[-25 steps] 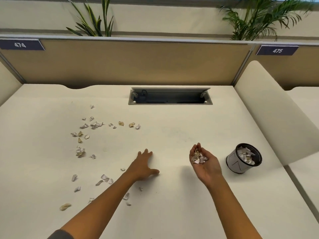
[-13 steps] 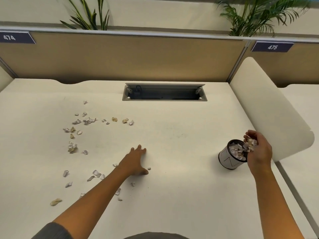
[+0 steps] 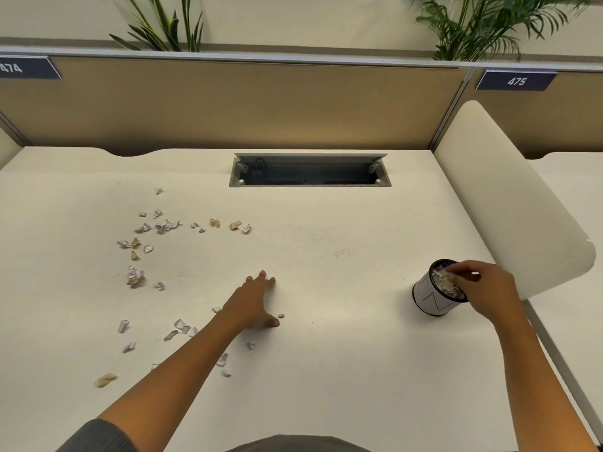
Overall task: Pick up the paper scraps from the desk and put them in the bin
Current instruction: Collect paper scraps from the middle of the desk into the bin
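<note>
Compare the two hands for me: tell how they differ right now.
The left hand lies flat on the desk with fingers straight; the right hand hangs over the bin, fingers curled down. The left is near loose paper scraps; the right is by the binned ones. Both are bare.

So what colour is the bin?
The bin is white with a black rim, thin line markings; head view.

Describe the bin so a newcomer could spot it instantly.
Start at the white desk and go to its right edge, beside the curved white divider panel. The bin is a small white cylinder with a black rim, already holding paper scraps, with the right hand over its mouth. It is the only container on the desk; the loose scraps lie far to its left.
</note>
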The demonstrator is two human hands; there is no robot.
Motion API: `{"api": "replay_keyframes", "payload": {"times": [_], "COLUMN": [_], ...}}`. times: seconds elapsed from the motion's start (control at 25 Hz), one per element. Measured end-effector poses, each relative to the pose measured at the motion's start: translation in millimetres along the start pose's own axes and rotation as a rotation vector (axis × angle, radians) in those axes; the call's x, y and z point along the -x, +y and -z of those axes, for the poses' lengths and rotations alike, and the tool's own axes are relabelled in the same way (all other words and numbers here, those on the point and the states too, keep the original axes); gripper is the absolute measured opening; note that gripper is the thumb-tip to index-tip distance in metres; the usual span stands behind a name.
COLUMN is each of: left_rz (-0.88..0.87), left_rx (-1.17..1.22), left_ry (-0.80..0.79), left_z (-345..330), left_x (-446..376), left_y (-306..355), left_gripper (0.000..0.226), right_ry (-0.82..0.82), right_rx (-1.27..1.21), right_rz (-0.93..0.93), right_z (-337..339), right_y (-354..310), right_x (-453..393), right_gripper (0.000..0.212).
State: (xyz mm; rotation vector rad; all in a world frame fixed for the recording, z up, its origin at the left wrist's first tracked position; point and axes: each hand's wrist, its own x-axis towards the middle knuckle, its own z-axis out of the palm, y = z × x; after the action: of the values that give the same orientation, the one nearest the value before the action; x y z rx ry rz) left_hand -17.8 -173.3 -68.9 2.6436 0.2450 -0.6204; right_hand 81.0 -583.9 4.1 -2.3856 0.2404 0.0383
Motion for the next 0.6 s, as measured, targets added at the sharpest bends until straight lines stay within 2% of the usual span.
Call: {"api": "replay_keyframes", "payload": {"times": [0.24, 0.4, 0.6], "left_rz": [-0.007, -0.013, -0.029], "left_rx": [-0.006, 0.005, 0.006], "left_ry": [-0.001, 0.003, -0.012], "left_z": [0.2, 0.4, 0.1], "left_x": [-1.3, 0.1, 3.6], "left_y": [-1.1, -2.4, -6.3], "left_gripper": [0.106, 0.106, 0.104], "right_ry": [0.015, -0.058, 0.243], "right_rx": [0.288, 0.389, 0.262], "right_rz": [-0.009, -0.035, -0.03], "right_z": [-18.3, -21.8, -14.3], "right_y": [-11.5, -18.0, -26.7], "right_x": [-5.6, -9.3, 0.1], "right_gripper": [0.013, 0.02, 0.015]}}
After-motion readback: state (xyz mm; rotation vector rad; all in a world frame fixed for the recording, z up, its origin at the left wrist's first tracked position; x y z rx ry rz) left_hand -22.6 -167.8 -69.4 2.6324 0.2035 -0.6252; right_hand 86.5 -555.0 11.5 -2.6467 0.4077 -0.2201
